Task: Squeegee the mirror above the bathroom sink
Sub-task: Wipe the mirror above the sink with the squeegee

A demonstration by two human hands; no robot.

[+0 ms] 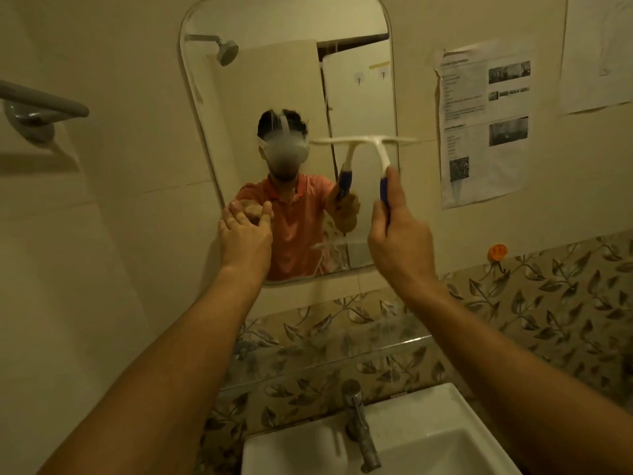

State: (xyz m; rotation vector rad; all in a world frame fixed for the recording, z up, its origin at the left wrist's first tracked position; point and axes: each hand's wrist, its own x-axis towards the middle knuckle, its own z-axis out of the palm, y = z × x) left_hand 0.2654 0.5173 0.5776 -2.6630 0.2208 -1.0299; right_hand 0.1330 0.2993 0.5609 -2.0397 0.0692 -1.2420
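White squeegee [383, 156] pressed blade-level against the right side of the mirror [274, 97], at about mid-height, blue grip pointing down. Gripped round that handle by the right hand [399, 241], thumb up along it. Left hand [245, 234] flat, fingers straight, tips touching the glass near its lower left edge. Below, white sink [428, 423] with metal tap [359, 426]; right of the mirror, printed notice [486, 125] stuck on the wall.

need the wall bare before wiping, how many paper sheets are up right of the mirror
2. A printed sheet with photos hangs just right of the mirror; a plainer sheet is at the top right, cut by the frame edge. More may lie out of view.
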